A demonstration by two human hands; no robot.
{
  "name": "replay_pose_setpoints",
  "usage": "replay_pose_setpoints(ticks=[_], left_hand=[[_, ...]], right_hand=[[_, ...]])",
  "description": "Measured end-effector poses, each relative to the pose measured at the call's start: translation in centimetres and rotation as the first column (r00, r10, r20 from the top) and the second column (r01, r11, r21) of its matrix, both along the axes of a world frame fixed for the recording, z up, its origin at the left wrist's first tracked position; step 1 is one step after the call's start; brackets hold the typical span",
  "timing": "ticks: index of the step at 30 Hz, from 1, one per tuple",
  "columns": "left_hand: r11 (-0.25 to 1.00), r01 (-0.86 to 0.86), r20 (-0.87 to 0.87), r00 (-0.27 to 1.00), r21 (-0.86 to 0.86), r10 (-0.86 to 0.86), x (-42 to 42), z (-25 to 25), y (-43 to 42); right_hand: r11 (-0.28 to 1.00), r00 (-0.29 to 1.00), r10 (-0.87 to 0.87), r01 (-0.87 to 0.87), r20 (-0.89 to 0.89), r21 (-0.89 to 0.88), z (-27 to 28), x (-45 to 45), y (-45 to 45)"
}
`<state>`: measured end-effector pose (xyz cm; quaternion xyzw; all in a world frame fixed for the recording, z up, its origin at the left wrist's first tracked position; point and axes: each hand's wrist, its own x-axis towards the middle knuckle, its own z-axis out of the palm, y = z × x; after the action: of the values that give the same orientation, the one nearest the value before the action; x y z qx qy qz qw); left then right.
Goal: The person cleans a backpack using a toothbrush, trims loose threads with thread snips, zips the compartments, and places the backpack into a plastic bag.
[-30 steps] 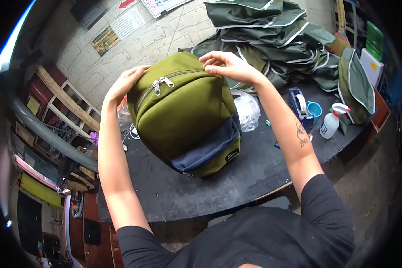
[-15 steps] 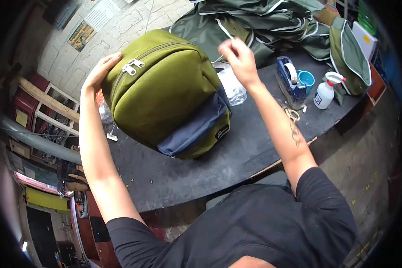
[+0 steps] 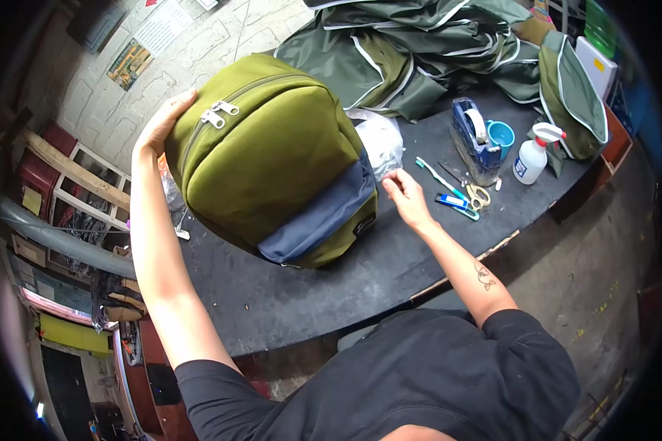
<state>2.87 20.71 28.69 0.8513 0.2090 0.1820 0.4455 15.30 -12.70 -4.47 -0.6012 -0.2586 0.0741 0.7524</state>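
Note:
An olive-green backpack with a navy front pocket stands on the black table, its two silver zipper pulls near the top left. My left hand grips the upper left side of the backpack, with part of the fingers hidden behind it. Just right of the bag's lower side is my right hand, apart from it, fingers curled and pinched. Whether anything thin lies in that pinch, I cannot make out. Behind this hand sits a clear plastic bag.
Right of my hand lie a toothbrush, a blue cutter and scissors. A tape dispenser, a teal cup and a spray bottle stand farther right. Green fabric pieces with white edging are heaped at the back.
My right hand has come down from beside the backpack's upper right to beside its lower right, uncovering the toothbrush and cutter. My left hand keeps its place on the bag.

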Motion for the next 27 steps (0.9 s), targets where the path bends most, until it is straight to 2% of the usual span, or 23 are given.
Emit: replay_pose_setpoints(ticks=[1,4,5,8,9,12,13,16,17,19,20,21,24,25,26,27], left_hand=[[1.000,-0.002,-0.006,1.000,-0.008,0.002,-0.2,0.0,-0.1],[0.918,0.071,0.029,0.997,-0.390,-0.065,-1.1,-0.3,1.0],[0.915,0.067,0.027,0.998,-0.397,-0.062,-1.3,-0.8,1.1],[0.632,0.268,0.203,0.963,-0.728,-0.174,-1.7,-2.6,1.0],[0.629,0.268,0.204,0.963,-0.730,-0.174,-1.8,-2.7,0.9],[0.643,0.276,0.226,0.961,-0.714,-0.161,-1.7,-2.3,0.8],[0.633,0.287,0.229,0.958,-0.718,-0.174,-1.3,-2.3,0.7],[0.757,0.331,0.323,0.932,-0.564,-0.166,-0.7,-1.8,1.5],[0.754,0.338,0.332,0.928,-0.563,-0.168,-0.3,-1.6,2.4],[0.816,0.101,0.420,0.889,-0.570,0.183,0.9,-0.5,5.1],[0.812,-0.023,0.460,0.815,-0.583,0.354,0.8,0.1,5.9],[0.813,-0.028,0.473,0.802,-0.581,0.365,0.3,0.7,5.3],[0.820,0.076,0.692,0.584,-0.568,0.425,0.4,2.5,-2.1],[0.957,-0.127,0.678,0.681,-0.261,0.275,0.8,1.6,-3.5],[0.957,-0.271,0.592,0.790,0.101,0.162,1.1,0.4,-5.1],[0.862,-0.330,0.363,0.913,0.385,0.188,1.2,-0.5,-7.4]], right_hand=[[1.000,1.000,0.002,-0.002,-0.006,-0.008,-0.9,0.3,-0.6],[0.968,0.988,-0.125,0.143,0.095,-0.206,-3.7,1.6,-2.8],[0.967,0.988,-0.121,0.139,0.093,-0.213,-5.0,1.9,-3.5],[0.921,0.973,-0.138,0.194,0.182,-0.339,-8.2,1.6,-5.5],[0.920,0.973,-0.138,0.194,0.183,-0.342,-8.7,1.3,-5.7],[0.881,0.810,-0.031,0.298,0.585,-0.366,-8.0,0.3,-6.1],[0.874,0.809,-0.039,0.313,0.587,-0.372,-7.7,-0.1,-6.3],[0.880,0.850,-0.033,0.274,0.525,-0.389,-6.8,-0.4,-6.5],[0.878,0.846,-0.034,0.280,0.532,-0.389,-6.7,-0.3,-6.8],[0.882,0.859,-0.064,0.286,0.507,-0.374,-6.6,-0.1,-7.1],[0.887,0.865,-0.073,0.284,0.497,-0.364,-6.5,0.1,-7.0],[0.893,0.858,-0.061,0.275,0.509,-0.357,-6.2,0.4,-7.0],[0.898,0.940,-0.162,0.267,0.300,-0.351,-4.9,1.4,-7.0],[0.902,0.939,-0.150,0.259,0.310,-0.346,-4.6,1.8,-6.4],[0.929,0.963,-0.116,0.192,0.243,-0.316,-4.3,2.0,-5.8],[0.951,0.981,-0.079,0.127,0.176,-0.281,-4.0,2.2,-5.3]])
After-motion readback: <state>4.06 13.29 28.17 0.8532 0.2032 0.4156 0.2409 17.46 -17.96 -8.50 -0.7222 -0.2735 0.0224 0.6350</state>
